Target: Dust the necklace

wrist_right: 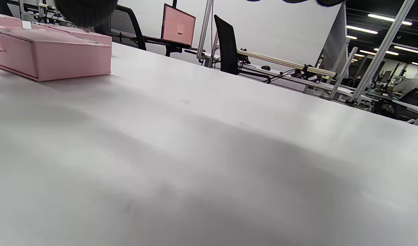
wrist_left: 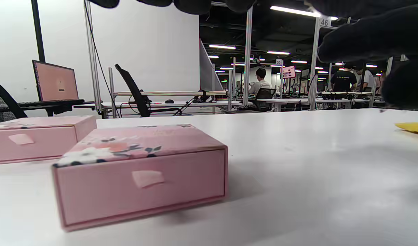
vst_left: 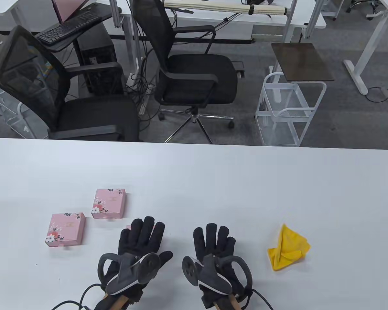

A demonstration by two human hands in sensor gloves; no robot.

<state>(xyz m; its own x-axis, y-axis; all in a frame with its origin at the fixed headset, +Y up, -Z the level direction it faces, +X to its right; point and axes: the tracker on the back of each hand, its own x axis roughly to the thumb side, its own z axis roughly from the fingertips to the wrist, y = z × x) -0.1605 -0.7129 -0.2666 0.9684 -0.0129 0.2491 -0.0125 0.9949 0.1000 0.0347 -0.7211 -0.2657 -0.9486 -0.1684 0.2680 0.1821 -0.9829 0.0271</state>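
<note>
Both gloved hands flat on white table [vst_left: 213, 180] at near edge, palms down. Left hand [vst_left: 139, 248]: fingers straight and spread, holding nothing. Right hand [vst_left: 215, 255]: fingers straight, close together, holding nothing. Two pink floral boxes left of left hand, apart from each other: nearer pink box [vst_left: 65, 228] and farther pink box [vst_left: 109, 203], both shut, each with small pull tab on front face in left wrist view. Crumpled yellow cloth [vst_left: 287, 247] right of right hand, untouched. Necklace not visible in any view; location cannot be told.
</note>
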